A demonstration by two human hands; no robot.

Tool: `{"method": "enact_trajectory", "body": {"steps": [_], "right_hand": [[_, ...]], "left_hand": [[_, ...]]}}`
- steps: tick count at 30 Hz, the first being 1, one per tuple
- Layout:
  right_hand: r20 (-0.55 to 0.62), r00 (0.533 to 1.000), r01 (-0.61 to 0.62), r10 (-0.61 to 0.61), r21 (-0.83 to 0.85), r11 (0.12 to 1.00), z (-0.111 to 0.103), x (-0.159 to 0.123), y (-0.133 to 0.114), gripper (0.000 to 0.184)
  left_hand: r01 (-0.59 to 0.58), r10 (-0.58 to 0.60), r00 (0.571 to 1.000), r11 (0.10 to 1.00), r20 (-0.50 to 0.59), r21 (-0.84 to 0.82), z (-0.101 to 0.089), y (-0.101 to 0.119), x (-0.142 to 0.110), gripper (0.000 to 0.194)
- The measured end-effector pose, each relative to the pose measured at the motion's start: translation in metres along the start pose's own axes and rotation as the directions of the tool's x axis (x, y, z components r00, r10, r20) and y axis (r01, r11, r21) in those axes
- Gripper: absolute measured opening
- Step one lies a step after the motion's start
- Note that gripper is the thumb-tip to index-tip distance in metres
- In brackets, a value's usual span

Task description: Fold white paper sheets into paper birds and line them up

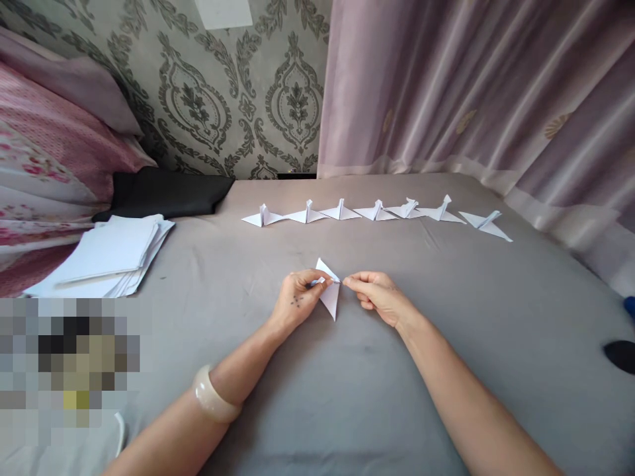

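A folded white paper bird (329,305) is held just above or on the grey sheet, its two pointed wings spread away from me and toward me. My left hand (301,295) pinches its middle between thumb and fingers. At the bird's right tip, my right hand (374,291) has thumb and forefinger pressed together; the tip goes in between them. Beyond my hands, several similar folded paper birds (342,210) stand in a row across the sheet, wings out and necks up. The one at the right end (485,223) sits turned at a slant.
At the left lies a stack of white paper sheets (106,251), with a folded black cloth (169,192) behind it. A pinkish curtain (446,86) hangs along the right. Patterned wallpaper (238,99) is at the back. A dark object (621,356) shows at the right edge. The lower left is pixelated.
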State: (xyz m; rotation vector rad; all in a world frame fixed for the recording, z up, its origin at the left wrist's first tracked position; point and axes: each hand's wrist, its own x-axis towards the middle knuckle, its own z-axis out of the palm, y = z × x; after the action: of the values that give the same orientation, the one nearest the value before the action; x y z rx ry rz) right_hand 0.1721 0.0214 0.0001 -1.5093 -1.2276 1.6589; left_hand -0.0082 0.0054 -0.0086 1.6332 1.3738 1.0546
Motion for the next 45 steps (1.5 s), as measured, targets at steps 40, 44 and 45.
{"method": "enact_trajectory", "body": {"steps": [40,44,45], "right_hand": [[0.043,0.781,0.124,-0.623,-0.989,0.086,0.061,-0.017,0.013,0.025],[0.057,0.797,0.111,-0.602,-0.992,0.054,0.057,-0.015,0.010,0.026],[0.045,0.802,0.097,-0.595,-0.994,0.056,0.054,-0.014,0.010,0.027]], "left_hand": [[0.310,-0.378,0.922,0.853,-0.087,-0.419,-0.010,0.000,-0.007,0.043],[0.303,-0.383,0.917,0.848,-0.108,-0.434,-0.011,-0.003,-0.007,0.043],[0.300,-0.384,0.916,0.849,-0.118,-0.435,-0.011,-0.003,-0.006,0.042]]}}
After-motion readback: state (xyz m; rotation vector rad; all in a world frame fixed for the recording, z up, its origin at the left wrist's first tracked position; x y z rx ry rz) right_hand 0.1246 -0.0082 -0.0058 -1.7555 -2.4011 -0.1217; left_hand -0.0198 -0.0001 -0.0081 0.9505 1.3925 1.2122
